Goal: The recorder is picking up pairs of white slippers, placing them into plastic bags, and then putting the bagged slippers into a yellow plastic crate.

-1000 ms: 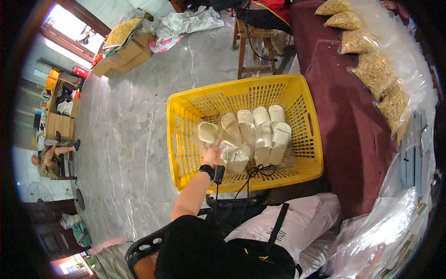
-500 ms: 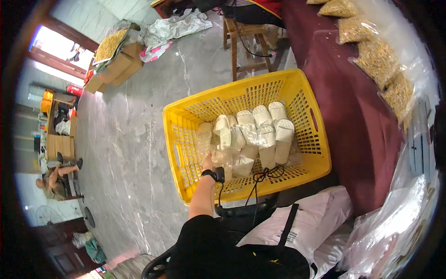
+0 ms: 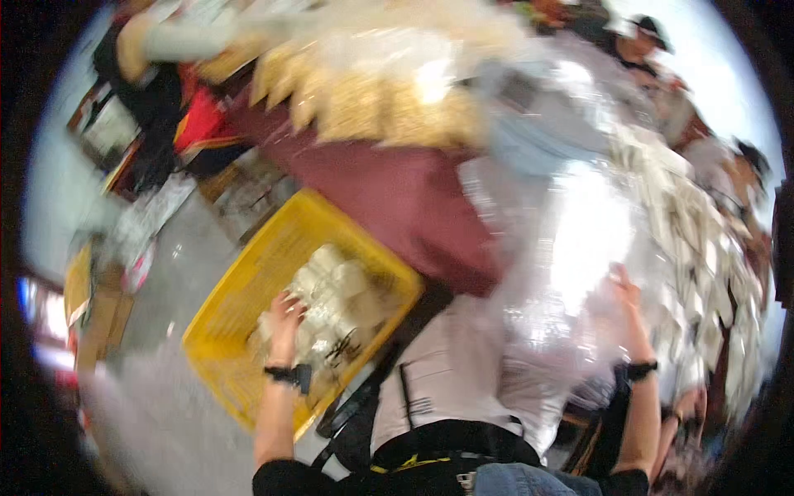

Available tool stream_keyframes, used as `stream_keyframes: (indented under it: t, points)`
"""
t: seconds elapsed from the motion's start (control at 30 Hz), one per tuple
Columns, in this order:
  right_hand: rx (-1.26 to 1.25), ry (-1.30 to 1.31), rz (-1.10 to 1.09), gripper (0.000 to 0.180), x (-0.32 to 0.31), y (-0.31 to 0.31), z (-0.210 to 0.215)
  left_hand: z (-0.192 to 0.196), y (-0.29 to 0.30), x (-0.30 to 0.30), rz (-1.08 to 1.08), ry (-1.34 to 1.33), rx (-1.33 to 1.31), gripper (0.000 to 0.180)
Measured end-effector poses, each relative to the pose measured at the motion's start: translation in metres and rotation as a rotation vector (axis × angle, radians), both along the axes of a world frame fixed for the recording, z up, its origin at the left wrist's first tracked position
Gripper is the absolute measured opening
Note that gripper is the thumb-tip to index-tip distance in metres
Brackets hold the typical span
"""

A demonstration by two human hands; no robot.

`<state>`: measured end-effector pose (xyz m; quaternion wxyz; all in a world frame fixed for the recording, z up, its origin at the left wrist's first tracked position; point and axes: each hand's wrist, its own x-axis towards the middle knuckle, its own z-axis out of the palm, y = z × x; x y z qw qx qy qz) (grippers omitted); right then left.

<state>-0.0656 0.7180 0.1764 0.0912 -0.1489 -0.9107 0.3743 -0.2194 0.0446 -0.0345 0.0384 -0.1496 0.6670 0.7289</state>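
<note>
The picture is motion-blurred. A yellow slotted plastic basket [image 3: 240,281] stands on the grey floor with several pale cream packets [image 3: 339,285] in it. My left hand [image 3: 285,318], a black watch on its wrist, rests on those packets; the blur hides its grip. My right hand [image 3: 626,291], with a black wristband, is raised against a heap of clear plastic bags [image 3: 579,231] on the table, fingers spread and touching the plastic. My light shirt and a black strap fill the lower middle.
A maroon-covered table [image 3: 397,198] runs beside the basket, with bags of yellowish goods [image 3: 372,107] along its far side. People [image 3: 641,41] stand at the upper right. Another person's hand [image 3: 688,407] shows at the lower right. A cardboard box [image 3: 103,318] sits at the left.
The view has swung right and tilted up toward the table. My left hand stays in the basket on the packets. My right hand has come into view on the clear plastic.
</note>
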Motion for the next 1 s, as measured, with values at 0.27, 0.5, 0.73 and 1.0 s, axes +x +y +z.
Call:
stream_keyframes:
  t: [0.27,0.5,0.73,1.0]
  points:
    - [0.614,-0.03,0.302,0.072,0.001,-0.032,0.039,0.235,0.208,0.025,-0.713,0.79,-0.33,0.04]
    - [0.661,0.208,0.245,0.058,0.006,-0.025,0.049,0.282,0.346,0.073,-1.272,1.475,-0.657,0.077]
    - [0.533,0.418,-0.63,0.006,0.088,0.024,0.059,0.259,0.38,0.102,-1.523,1.396,-1.177,0.103]
    - [0.289,0.137,-0.39,0.032,0.118,0.077,0.002,0.205,0.4,0.075,-1.145,1.76,-1.213,0.098]
